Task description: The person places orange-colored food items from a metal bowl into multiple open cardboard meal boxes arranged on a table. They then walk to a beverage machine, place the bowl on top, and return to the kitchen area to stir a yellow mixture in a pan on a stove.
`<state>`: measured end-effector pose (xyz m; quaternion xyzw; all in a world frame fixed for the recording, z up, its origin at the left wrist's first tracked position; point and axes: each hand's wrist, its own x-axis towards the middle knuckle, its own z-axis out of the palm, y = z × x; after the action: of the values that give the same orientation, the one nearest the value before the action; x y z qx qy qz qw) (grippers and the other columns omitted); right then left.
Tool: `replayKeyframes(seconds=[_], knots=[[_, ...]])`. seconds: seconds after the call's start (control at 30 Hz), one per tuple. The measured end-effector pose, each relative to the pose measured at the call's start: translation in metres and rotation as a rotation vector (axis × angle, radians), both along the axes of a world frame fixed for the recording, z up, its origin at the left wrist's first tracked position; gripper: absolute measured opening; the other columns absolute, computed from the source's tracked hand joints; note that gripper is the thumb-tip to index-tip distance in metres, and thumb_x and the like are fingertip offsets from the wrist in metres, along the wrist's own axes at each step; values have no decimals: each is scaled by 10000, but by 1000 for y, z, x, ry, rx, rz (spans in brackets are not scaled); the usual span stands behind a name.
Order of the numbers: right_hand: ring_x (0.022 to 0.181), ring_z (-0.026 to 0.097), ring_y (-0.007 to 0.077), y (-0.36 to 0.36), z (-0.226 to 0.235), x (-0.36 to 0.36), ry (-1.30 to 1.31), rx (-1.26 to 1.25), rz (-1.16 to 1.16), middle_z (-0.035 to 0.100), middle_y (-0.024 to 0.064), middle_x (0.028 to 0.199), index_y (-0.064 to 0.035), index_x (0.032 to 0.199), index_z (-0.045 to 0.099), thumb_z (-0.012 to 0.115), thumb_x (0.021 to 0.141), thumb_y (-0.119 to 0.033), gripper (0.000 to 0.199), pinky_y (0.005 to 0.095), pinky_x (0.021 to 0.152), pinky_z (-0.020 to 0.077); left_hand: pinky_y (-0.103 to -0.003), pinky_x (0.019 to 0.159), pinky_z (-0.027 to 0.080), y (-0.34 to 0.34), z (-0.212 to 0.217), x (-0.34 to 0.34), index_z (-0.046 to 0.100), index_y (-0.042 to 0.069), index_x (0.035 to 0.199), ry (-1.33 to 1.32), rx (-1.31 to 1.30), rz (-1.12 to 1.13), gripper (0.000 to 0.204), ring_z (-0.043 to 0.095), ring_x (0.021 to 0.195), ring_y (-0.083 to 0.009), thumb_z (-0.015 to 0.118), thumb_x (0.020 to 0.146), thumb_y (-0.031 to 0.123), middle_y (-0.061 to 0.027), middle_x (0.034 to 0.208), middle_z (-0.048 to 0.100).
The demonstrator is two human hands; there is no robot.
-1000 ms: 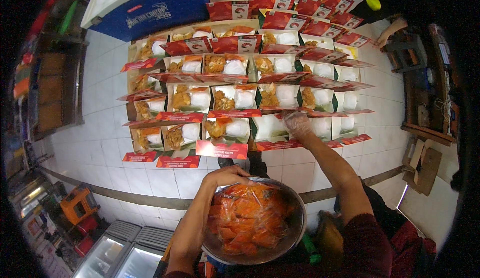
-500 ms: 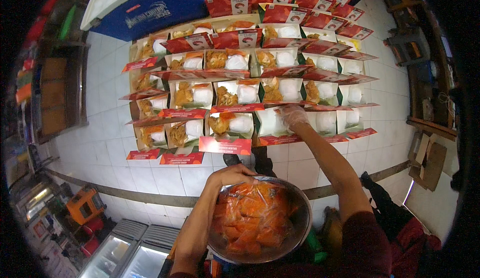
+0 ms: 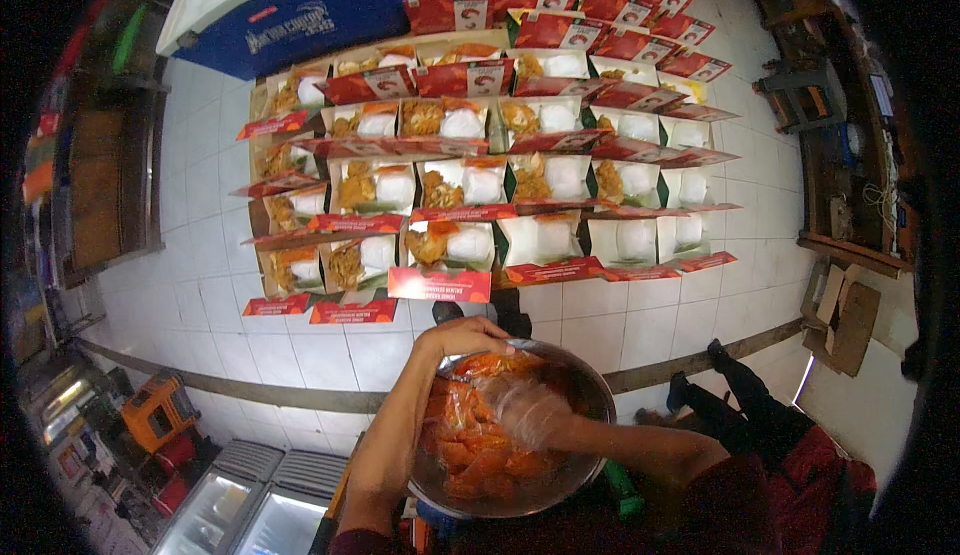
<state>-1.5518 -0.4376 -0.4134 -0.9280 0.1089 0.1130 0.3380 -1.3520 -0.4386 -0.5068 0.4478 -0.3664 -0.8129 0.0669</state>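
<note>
My left hand [image 3: 468,336] grips the far left rim of a round metal bowl [image 3: 606,405], fingers wrapped over the edge. Inside lie many small clear packets of orange-red sauce [image 3: 465,440]. My right hand [image 3: 525,410], in a clear plastic glove, is down in the bowl among the packets; motion smears its fingers. Just beyond the bowl stand rows of open meal boxes with red lids. The nearest middle box [image 3: 540,242] holds a white wrapped portion, and the box to its left [image 3: 447,245] has fried chicken beside its white portion.
A blue cooler box [image 3: 300,20] with a white lid stands at the far left. Stacked red boxes [image 3: 560,30] rise behind the rows. Glass-topped freezers [image 3: 270,515] are at the lower left. A person's dark-trousered legs [image 3: 740,395] show at right, near flattened cardboard [image 3: 840,320].
My right hand has left the front row of boxes and come back into the bowl. My left hand keeps its hold on the rim. The view has shifted slightly.
</note>
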Motion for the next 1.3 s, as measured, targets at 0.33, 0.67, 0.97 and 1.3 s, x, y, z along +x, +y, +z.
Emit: replayKeyframes(seconds=[0.33,0.67,0.97,1.3], knots=[[1024,581,288,4,-72,-40,297,556,-94,590,207,1123,28,1185,533,475,918,-199,355,384,946,459,-288,955,409,3,-8,10,683,48,1139,24,16,10,570,596,1059,-214,689,781,491,-131,1097,678],[990,597,299,-28,-54,-48,501,516,-77,608,198,1081,32,1199,520,400,968,-201,349,388,929,476,-333,997,374,-16,4,4,697,116,1139,-164,-25,-75,548,531,1171,-258,659,789,536,-139,1205,609],[899,624,331,-35,-53,-33,573,351,69,635,191,1031,19,1189,535,342,1000,-215,358,411,884,498,-319,973,411,-27,6,4,682,68,1148,-29,15,-30,555,584,1126,-253,683,786,488,-154,1163,655],[905,617,348,-55,-2,-4,541,584,-110,636,193,981,-70,1114,621,400,977,-284,336,436,876,486,-301,954,406,-29,16,7,688,62,1128,-51,-24,0,555,599,1046,-206,671,801,510,-130,1077,687]])
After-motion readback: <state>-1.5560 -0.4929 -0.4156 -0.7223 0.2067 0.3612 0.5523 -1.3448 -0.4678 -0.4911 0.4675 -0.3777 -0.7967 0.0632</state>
